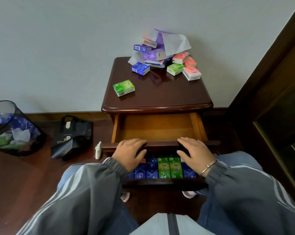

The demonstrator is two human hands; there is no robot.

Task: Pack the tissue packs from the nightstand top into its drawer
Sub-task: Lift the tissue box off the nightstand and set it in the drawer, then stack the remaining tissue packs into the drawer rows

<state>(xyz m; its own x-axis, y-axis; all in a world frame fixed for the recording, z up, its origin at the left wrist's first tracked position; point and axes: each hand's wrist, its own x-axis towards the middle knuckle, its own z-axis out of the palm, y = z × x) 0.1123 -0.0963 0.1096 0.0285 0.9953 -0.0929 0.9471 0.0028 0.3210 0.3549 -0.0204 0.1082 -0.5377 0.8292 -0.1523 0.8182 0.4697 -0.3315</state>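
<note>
Together, left hand (pixel 129 152), right hand (pixel 195 152), gripping front edge of open drawer (pixel 160 144)

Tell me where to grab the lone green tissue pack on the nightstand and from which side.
Pinch the green pack across its two long sides, coming from above: it lies flat, alone, clear of the pile.

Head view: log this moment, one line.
left hand, right hand: grip top drawer front | top drawer: open, bare inside | bottom drawer: open, stored packs in rows | nightstand: loose packs on top
</note>
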